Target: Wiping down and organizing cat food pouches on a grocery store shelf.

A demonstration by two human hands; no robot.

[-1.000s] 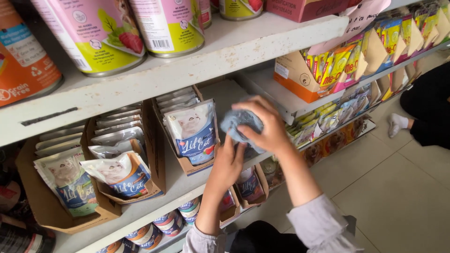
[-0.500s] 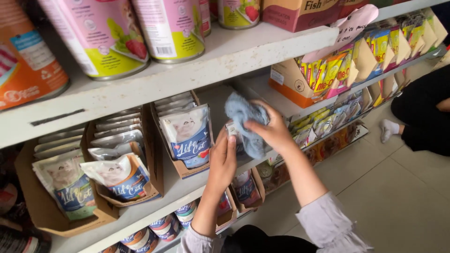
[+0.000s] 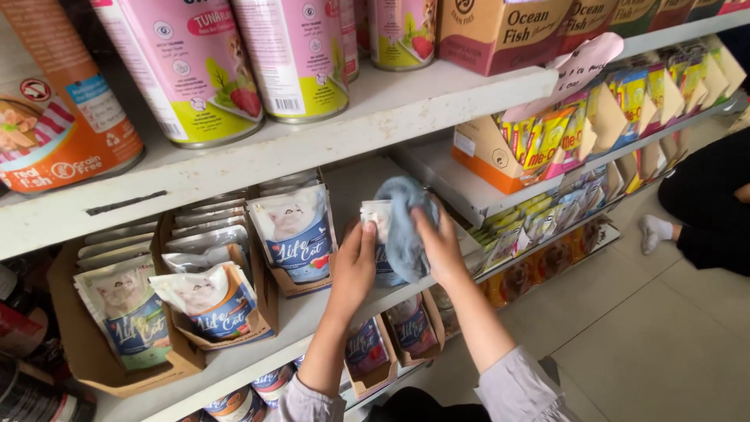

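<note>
Both arms are reaching up to the white shelf [image 3: 258,336]. The left hand [image 3: 355,266] is curling closed around a glossy flat pouch [image 3: 378,234], holding it upright above the shelf. The right hand [image 3: 440,246] is pressing a soft, crumpled grey-blue cloth [image 3: 402,227] against the pouch's front, fingers closed on it.

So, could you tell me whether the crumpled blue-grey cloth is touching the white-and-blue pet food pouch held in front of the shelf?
Touching. The head view shows the crumpled blue-grey cloth, under the right hand, pressed against the pouch, gripped by the left hand.
</note>
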